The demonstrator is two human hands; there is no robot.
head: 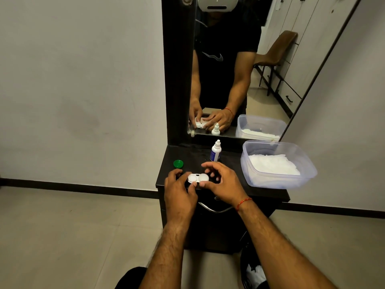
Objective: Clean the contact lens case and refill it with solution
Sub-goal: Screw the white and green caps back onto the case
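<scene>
A person's 2 bare hands meet over a white contact lens case at the front of a black dresser top, below a wall mirror. The left hand pinches the case's left end, its thumb pressing the near edge and its fingers curled around the far side. The right hand holds the right end from the near side with the thumb tip, while its other fingers are spread and arched above the case without closing on it. The case lies flat between both hands, its 2 round wells side by side; the left well looks uncovered, and the right one carries a white dome-shaped cap. A green cap sits apart on the dresser top, just beyond the left hand. A small white solution bottle stands upright behind the right hand, capped. To the right, a clear plastic tub holds white tissues. A red thread circles the right wrist.
</scene>
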